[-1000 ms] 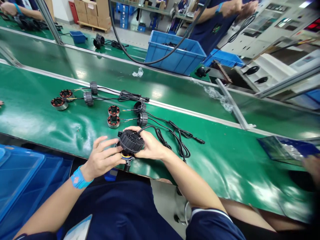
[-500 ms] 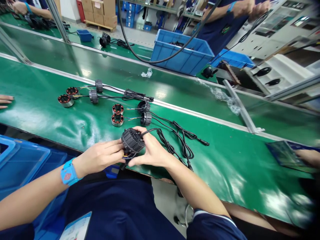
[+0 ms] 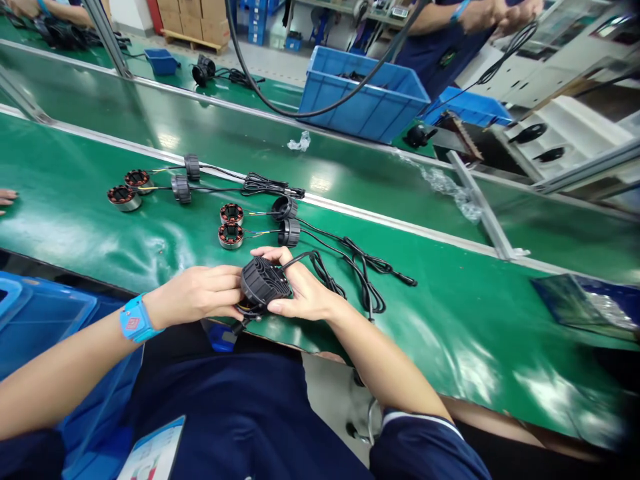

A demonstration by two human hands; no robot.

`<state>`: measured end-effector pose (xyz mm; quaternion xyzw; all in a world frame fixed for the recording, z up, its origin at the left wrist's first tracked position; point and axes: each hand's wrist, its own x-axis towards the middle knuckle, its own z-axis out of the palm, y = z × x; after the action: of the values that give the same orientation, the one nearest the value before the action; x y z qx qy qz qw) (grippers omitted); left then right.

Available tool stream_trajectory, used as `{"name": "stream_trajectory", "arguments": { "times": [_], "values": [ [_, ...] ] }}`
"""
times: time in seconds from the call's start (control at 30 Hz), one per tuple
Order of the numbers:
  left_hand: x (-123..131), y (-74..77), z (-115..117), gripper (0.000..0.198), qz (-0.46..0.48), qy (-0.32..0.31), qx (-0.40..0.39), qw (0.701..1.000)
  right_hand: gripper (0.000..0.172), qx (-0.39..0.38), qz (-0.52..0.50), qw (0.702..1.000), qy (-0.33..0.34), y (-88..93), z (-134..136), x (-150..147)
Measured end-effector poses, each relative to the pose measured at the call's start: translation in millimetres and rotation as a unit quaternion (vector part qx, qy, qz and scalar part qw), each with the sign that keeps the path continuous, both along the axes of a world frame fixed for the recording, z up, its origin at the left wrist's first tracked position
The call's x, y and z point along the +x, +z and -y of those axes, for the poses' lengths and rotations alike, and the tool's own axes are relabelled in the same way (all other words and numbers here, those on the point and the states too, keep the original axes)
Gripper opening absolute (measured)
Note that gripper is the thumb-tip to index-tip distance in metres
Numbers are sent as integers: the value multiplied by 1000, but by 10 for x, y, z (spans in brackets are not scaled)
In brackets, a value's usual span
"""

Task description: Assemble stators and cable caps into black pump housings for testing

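A round black ribbed housing (image 3: 263,279) with a cable is held between both hands above the near edge of the green bench. My left hand (image 3: 207,293) wraps its fingers on the housing's left side, with yellow wire showing beneath. On the right side, my right hand (image 3: 303,290) grips it with the thumb low and fingers behind. Just beyond lie two copper-wound rings (image 3: 231,236) wired to black caps (image 3: 289,233), with black cables (image 3: 367,287) running right. Another pair of wound rings (image 3: 123,198) with black caps (image 3: 181,189) sits farther left.
Blue crates (image 3: 45,320) stand below the bench at left. A large blue bin (image 3: 365,97) is beyond the metal rail (image 3: 380,228). A person (image 3: 435,50) stands across the bench; another person's fingers (image 3: 7,197) show at far left. A bag (image 3: 585,303) lies at right.
The housing has tilted slightly in my hands, and my right thumb has moved up onto its lower side. At far right, another person's hand has left the bag. The view has shifted slightly.
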<state>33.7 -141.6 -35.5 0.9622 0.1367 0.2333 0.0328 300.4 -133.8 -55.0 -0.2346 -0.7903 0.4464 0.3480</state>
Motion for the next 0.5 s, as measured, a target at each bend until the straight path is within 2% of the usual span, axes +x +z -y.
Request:
{"name": "stream_trajectory", "arguments": {
  "times": [0.13,0.23,0.3,0.37,0.43,0.5],
  "values": [
    [-39,-3,17,19,-7,15,55,998,73,19,28,999,-12,2,-33,-28],
    [-119,-60,103,13,-8,66,127,990,77,55,61,996,-23,67,-37,-6],
    [-180,-74,171,16,44,100,150,983,76,83,84,993,-26,127,-17,12],
    [-190,-35,236,31,147,161,128,967,74,105,116,987,-31,181,18,16],
    [-99,54,299,53,216,246,75,942,75,115,143,982,-42,217,57,4],
    [89,147,355,78,191,292,29,937,78,113,156,979,-58,230,89,-13]
  ]
}}
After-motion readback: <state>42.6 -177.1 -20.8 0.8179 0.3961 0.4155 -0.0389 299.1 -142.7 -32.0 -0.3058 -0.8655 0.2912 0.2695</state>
